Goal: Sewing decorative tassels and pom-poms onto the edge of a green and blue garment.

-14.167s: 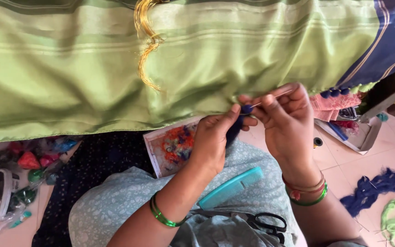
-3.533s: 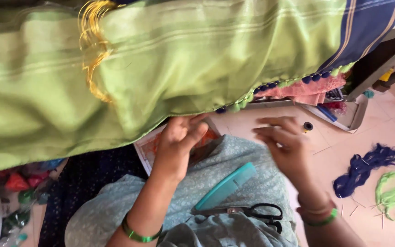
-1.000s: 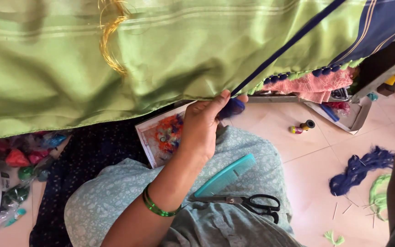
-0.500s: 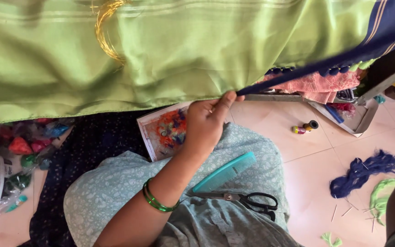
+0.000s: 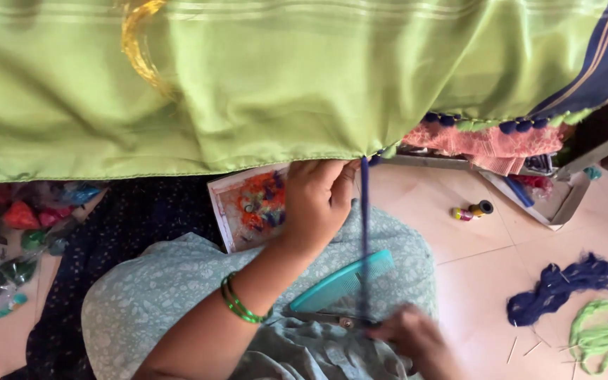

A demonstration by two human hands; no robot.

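Head view: your left hand (image 5: 318, 204) pinches the green cloth's (image 5: 283, 84) lower hem where a blue thread (image 5: 364, 232) hangs. Your right hand (image 5: 413, 338), blurred on your lap, fingers closed on the thread's lower end, just beside a teal comb (image 5: 339, 283).

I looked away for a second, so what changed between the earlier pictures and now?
The right hand has come down to the lap, pulling the blue thread straight down from the green cloth's edge. The left hand stays pinching that edge. The teal comb remains on the lap.
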